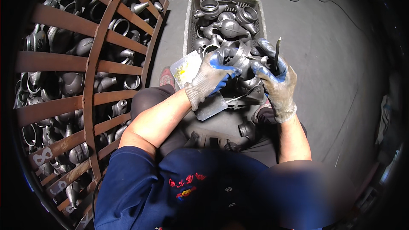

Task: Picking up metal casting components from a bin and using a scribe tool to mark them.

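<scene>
One grey metal casting [243, 63] with a ring-shaped collar is held above the near end of a plastic crate [187, 27] piled with similar castings [230, 28]. The gloved left hand [216, 69] grasps its left side; the gloved right hand [277, 77] holds its right side and also clasps a thin, dark, pointed tool [277, 53].

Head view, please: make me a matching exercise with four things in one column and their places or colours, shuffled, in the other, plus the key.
Things
1. slim pointed tool
2. metal part being handled
3. crate
4. barred frame

Places and colours
A. rust-brown, on the person's left
B. between the left hand and the right hand
C. grey, loaded with many metal pieces
D. sticking up from the right hand

Pairs: 1-D, 2-B, 3-C, 4-A
</scene>
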A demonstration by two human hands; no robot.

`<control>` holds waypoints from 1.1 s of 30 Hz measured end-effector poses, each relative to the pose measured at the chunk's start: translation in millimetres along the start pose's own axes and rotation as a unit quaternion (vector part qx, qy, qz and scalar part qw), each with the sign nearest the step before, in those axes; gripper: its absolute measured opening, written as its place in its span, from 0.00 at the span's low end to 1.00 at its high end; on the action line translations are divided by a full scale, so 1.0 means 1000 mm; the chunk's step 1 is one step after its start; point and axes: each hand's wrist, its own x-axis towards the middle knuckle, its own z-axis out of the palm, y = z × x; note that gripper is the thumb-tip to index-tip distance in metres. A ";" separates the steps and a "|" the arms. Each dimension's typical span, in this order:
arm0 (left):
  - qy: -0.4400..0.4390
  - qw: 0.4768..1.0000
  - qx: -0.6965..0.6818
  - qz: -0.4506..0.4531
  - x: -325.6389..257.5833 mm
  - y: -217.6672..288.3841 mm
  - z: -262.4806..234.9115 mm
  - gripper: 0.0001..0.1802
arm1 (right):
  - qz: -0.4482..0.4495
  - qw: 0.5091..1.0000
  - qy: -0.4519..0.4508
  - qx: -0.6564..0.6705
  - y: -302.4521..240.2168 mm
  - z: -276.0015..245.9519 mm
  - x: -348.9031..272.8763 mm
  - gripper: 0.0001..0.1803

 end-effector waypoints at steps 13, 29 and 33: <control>-0.024 0.914 0.290 0.284 -0.002 0.003 0.007 0.23 | 0.120 0.973 0.021 0.197 0.019 -0.005 0.009 0.17; -0.010 0.960 -0.279 -0.024 0.002 -0.004 -0.001 0.21 | 0.153 0.902 0.077 0.395 0.020 -0.017 0.019 0.14; -0.096 0.930 -0.355 0.000 0.008 -0.002 -0.004 0.21 | 0.204 0.888 0.077 0.406 0.030 -0.025 0.019 0.12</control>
